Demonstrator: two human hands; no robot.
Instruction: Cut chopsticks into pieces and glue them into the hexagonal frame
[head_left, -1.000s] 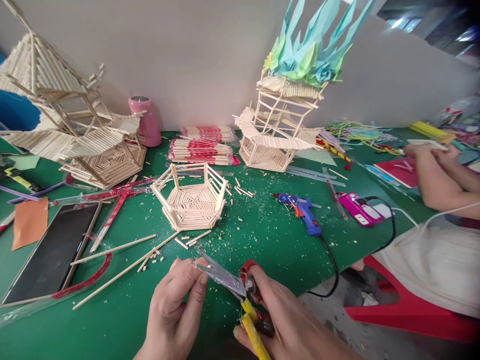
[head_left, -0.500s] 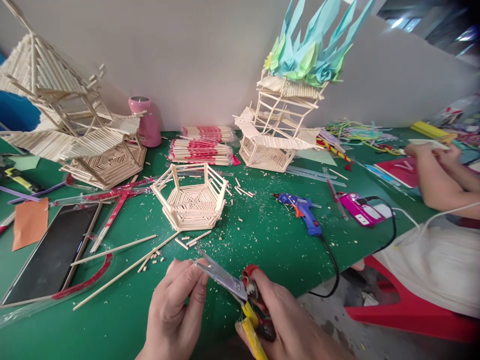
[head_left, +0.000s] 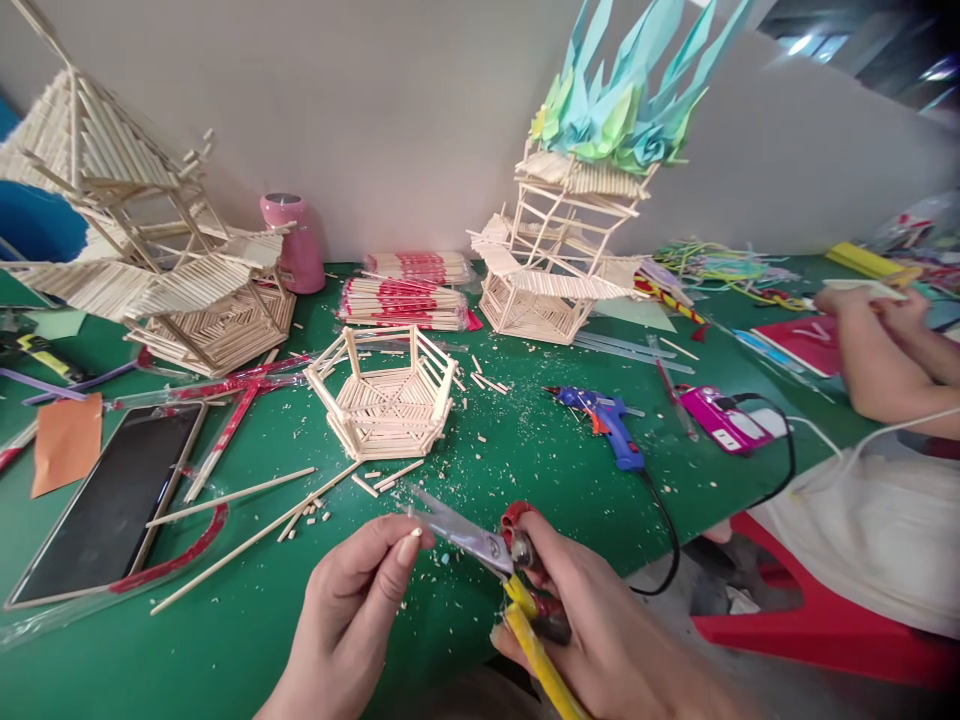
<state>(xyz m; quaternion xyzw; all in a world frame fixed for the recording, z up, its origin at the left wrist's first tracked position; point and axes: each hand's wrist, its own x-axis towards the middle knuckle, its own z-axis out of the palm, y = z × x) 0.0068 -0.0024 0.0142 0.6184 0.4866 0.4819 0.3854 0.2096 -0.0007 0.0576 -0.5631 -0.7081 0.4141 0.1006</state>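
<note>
My right hand is closed round the red and yellow handles of a pair of scissors, whose blades point left and stand a little apart. Just left of the blade tips, my left hand pinches a short piece of wooden stick; only its pale end shows between thumb and forefinger. Beyond both hands, a six-sided stick frame with low railings rests on the green table. Long loose sticks and short cut bits lie to its front left.
A blue glue gun lies right of the frame, its cord running off the table edge. Two stick towers stand behind, with bundled sticks between. A phone lies left. Another person's arms rest at far right.
My right hand and the scissors have shifted slightly right. My left hand has turned so that the thumb tip and stick end show more clearly, a little apart from the blades.
</note>
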